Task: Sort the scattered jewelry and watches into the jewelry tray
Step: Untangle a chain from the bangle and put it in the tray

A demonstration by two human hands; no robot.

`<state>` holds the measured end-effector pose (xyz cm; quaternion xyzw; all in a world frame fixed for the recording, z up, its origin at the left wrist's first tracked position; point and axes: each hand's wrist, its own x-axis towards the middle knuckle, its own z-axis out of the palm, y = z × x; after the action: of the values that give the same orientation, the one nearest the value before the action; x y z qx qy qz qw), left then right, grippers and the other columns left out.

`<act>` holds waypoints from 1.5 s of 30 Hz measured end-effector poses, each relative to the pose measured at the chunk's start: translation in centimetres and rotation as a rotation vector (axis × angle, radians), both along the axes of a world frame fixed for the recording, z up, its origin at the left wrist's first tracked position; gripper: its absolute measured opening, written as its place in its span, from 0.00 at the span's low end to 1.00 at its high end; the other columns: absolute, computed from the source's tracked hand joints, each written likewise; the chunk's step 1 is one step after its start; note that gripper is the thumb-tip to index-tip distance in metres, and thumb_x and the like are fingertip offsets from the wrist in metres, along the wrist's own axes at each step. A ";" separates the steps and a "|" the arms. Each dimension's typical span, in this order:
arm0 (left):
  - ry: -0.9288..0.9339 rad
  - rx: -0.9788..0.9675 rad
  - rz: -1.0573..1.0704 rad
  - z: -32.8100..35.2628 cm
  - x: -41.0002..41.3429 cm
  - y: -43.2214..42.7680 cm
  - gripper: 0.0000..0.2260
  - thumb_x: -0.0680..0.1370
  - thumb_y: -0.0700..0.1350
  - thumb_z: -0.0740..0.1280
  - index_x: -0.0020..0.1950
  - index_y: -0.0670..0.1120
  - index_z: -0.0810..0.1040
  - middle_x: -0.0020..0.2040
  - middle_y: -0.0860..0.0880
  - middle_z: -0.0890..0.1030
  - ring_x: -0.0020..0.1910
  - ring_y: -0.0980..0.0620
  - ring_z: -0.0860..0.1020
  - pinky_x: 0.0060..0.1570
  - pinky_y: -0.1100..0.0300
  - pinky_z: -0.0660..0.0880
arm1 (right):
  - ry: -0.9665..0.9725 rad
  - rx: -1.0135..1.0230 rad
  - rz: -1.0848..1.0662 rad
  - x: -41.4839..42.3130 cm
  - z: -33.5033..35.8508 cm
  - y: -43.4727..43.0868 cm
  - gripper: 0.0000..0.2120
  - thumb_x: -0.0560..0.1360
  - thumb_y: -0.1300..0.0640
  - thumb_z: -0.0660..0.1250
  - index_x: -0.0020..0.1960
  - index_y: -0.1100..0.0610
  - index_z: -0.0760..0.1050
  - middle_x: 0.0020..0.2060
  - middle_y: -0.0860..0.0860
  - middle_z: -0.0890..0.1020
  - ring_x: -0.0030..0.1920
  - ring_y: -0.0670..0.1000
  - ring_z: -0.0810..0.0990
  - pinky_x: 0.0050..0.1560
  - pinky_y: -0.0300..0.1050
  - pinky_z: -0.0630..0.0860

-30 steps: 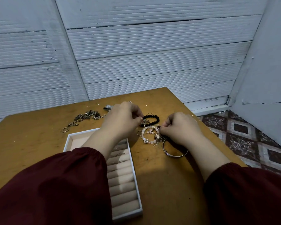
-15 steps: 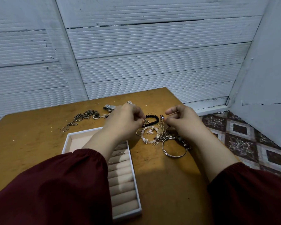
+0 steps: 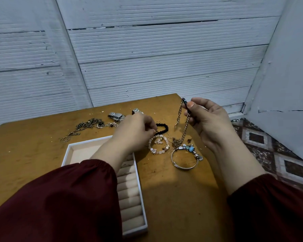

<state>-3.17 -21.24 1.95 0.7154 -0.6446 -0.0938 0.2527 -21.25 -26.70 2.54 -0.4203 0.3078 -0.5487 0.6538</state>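
Fingers point(image 3: 191, 104) pinch chain point(image 3: 184, 131) near table point(image 3: 164, 189) far corner.

Dim, cool light. A warmer patch glows mid-table point(image 3: 173, 198), darkened by soft shadows nearer the camera. Wide-angle distortion slants the wall point(image 3: 147, 49) boards; detail slightly soft.

Wood table point(image 3: 173, 198) matt, scuffed; chain point(image 3: 185, 130), bangle point(image 3: 180, 167) shiny metal; blk bracelet point(image 3: 163, 128) matt beads; tray point(image 3: 82, 152) w/ matt cloth lining

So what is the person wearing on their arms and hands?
Both arms wear loose, dark red fabric long sleeves, the left sleeve and the right sleeve, each gathered into a puffy cuff. The left hand and right hand are bare: no gloves, no watch or bracelet on either wrist.
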 end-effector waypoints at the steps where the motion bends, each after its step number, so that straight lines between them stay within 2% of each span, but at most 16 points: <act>1: 0.002 0.005 -0.002 0.0 -0.1 -0.1 0.04 0.75 0.44 0.69 0.45 0.52 0.83 0.43 0.54 0.82 0.45 0.54 0.79 0.49 0.53 0.78 | -0.034 0.000 -0.007 -0.1 0.1 -0.1 0.07 0.73 0.66 0.68 0.48 0.57 0.74 0.37 0.52 0.84 0.33 0.45 0.80 0.32 0.32 0.74; 5: -0.009 0.017 -0.009 -0.2 -0.7 -0.3 0.04 0.75 0.45 0.69 0.47 0.52 0.83 0.45 0.53 0.83 0.47 0.53 0.79 0.49 0.55 0.77 | -0.132 0.002 -0.043 -0.5 0.3 -0.4 0.07 0.73 0.65 0.68 0.47 0.56 0.74 0.37 0.53 0.84 0.33 0.46 0.80 0.32 0.33 0.73; 11: -0.009 0.047 -0.061 -0.5 -1.9 -0.9 0.05 0.76 0.45 0.69 0.49 0.51 0.83 0.47 0.53 0.83 0.48 0.54 0.79 0.50 0.56 0.77 | -0.168 0.024 -0.076 -0.8 0.1 -0.7 0.08 0.73 0.66 0.68 0.47 0.56 0.73 0.37 0.54 0.84 0.33 0.46 0.80 0.32 0.33 0.74; 13: -0.006 0.068 -0.087 -0.6 -2.3 -1.1 0.04 0.75 0.45 0.69 0.48 0.51 0.83 0.45 0.53 0.84 0.45 0.55 0.80 0.50 0.55 0.78 | -0.214 0.035 -0.079 -1.0 0.2 -0.7 0.08 0.73 0.66 0.68 0.47 0.56 0.73 0.37 0.55 0.84 0.32 0.46 0.80 0.31 0.33 0.74; 17: 0.026 0.153 -0.155 -0.8 -3.0 -1.2 0.03 0.76 0.43 0.69 0.46 0.50 0.83 0.36 0.51 0.84 0.33 0.56 0.82 0.42 0.57 0.80 | -0.258 0.032 -0.097 -1.2 0.5 -0.7 0.06 0.74 0.67 0.67 0.48 0.58 0.73 0.35 0.54 0.84 0.31 0.45 0.80 0.31 0.33 0.75; 18: 0.012 0.163 -0.159 -0.9 -3.2 -1.2 0.03 0.76 0.43 0.69 0.46 0.50 0.83 0.35 0.51 0.83 0.33 0.55 0.82 0.42 0.57 0.80 | -0.278 0.034 -0.100 -1.2 0.6 -0.7 0.06 0.74 0.67 0.66 0.48 0.58 0.73 0.34 0.54 0.84 0.30 0.45 0.80 0.30 0.33 0.75; 22: -0.077 0.157 -0.151 -0.6 -3.8 -1.3 0.04 0.76 0.47 0.69 0.48 0.53 0.83 0.38 0.54 0.83 0.38 0.56 0.80 0.47 0.54 0.79 | -0.326 0.033 -0.094 -1.4 0.8 -0.6 0.06 0.74 0.67 0.66 0.47 0.58 0.73 0.41 0.58 0.82 0.31 0.46 0.80 0.31 0.33 0.75; 24: -0.124 0.147 -0.160 -0.5 -4.0 -1.3 0.04 0.76 0.49 0.69 0.48 0.53 0.83 0.40 0.54 0.84 0.41 0.58 0.80 0.50 0.55 0.77 | -0.344 0.036 -0.091 -1.4 0.8 -0.7 0.06 0.74 0.68 0.66 0.47 0.58 0.73 0.39 0.57 0.83 0.32 0.46 0.80 0.31 0.33 0.75; 27: -0.199 0.133 -0.167 -0.5 -4.1 -1.4 0.04 0.75 0.51 0.70 0.47 0.54 0.83 0.45 0.55 0.83 0.51 0.53 0.77 0.53 0.52 0.75 | -0.373 0.036 -0.085 -1.5 0.8 -0.7 0.06 0.74 0.68 0.66 0.47 0.58 0.73 0.36 0.56 0.83 0.32 0.46 0.80 0.31 0.33 0.75; 29: -0.240 0.142 -0.169 -0.5 -4.2 -1.4 0.04 0.75 0.52 0.70 0.47 0.55 0.83 0.46 0.54 0.82 0.54 0.51 0.74 0.54 0.51 0.74 | -0.383 0.036 -0.084 -1.7 0.9 -0.6 0.06 0.74 0.67 0.66 0.47 0.58 0.73 0.36 0.55 0.84 0.32 0.46 0.80 0.32 0.33 0.75; 35: -0.324 0.137 -0.151 -0.2 -4.5 -1.4 0.07 0.74 0.53 0.70 0.50 0.54 0.83 0.49 0.54 0.82 0.56 0.50 0.71 0.51 0.56 0.71 | -0.380 0.037 -0.080 -1.8 0.8 -0.6 0.06 0.74 0.67 0.66 0.47 0.58 0.73 0.36 0.55 0.84 0.32 0.46 0.80 0.32 0.33 0.75; 41: -0.354 0.112 -0.144 0.0 -4.7 -1.4 0.05 0.73 0.53 0.71 0.46 0.55 0.82 0.45 0.54 0.80 0.54 0.50 0.71 0.45 0.58 0.66 | -0.346 0.050 -0.077 -1.7 0.6 -0.7 0.07 0.74 0.67 0.67 0.48 0.58 0.73 0.38 0.56 0.84 0.33 0.46 0.80 0.33 0.33 0.76; 45: -0.296 0.108 -0.145 -0.2 -4.4 -1.4 0.04 0.73 0.52 0.72 0.45 0.54 0.83 0.44 0.55 0.81 0.52 0.52 0.72 0.48 0.56 0.72 | -0.332 0.053 -0.069 -1.5 0.6 -0.5 0.07 0.74 0.67 0.67 0.48 0.58 0.73 0.36 0.55 0.84 0.32 0.45 0.81 0.33 0.33 0.76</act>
<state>-7.62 -22.65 1.75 0.6855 -0.7188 -0.0401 0.1087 -22.80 -27.24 3.13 -0.2959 0.2241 -0.6244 0.6873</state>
